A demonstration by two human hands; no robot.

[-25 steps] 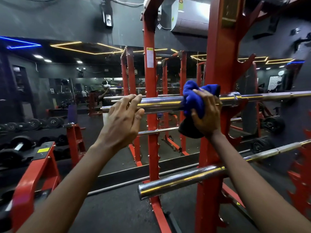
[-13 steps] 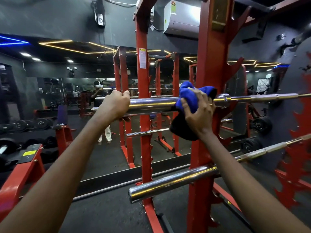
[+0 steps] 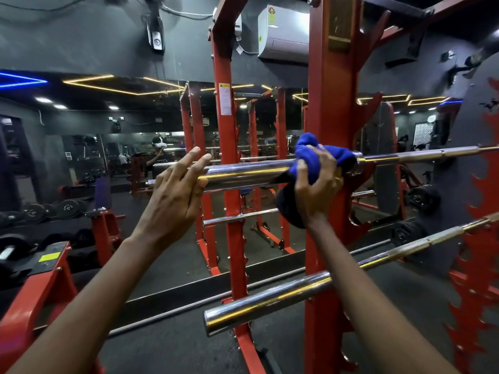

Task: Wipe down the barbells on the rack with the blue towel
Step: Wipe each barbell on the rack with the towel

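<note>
Head view (the only one we have):
Upper barbell (image 3: 243, 174): chrome, lies roughly level across the red rack (image 3: 332, 103); its thick sleeve sticks out to the left of the upright.
Blue towel (image 3: 310, 157): bunched over the upper barbell's sleeve, just left of the upright & the collar; a darker fold hangs below the bar.
Right hand (image 3: 316, 187): we have it clenched round the towel, fingers over the top and thumb on the near side, pressing cloth onto the sleeve.
Left hand (image 3: 172, 195): released, fingers straight, held at the sleeve's free end. Fingertips overlap the chrome, but we can't tell whether they touch it.
Lower barbell (image 3: 270, 300): on a lower pair of rack hooks, sloping up to the right, sleeve end twd us; neither hand is on it.
Mirror (image 3: 81, 157): wall behind the rack, reflecting uprights, ceiling lights and a person.
Dumbbells (image 3: 35, 211): low at far left, approx. in a row.
AC unit (image 3: 283, 31): white, high on the wall above the mirror.
</note>
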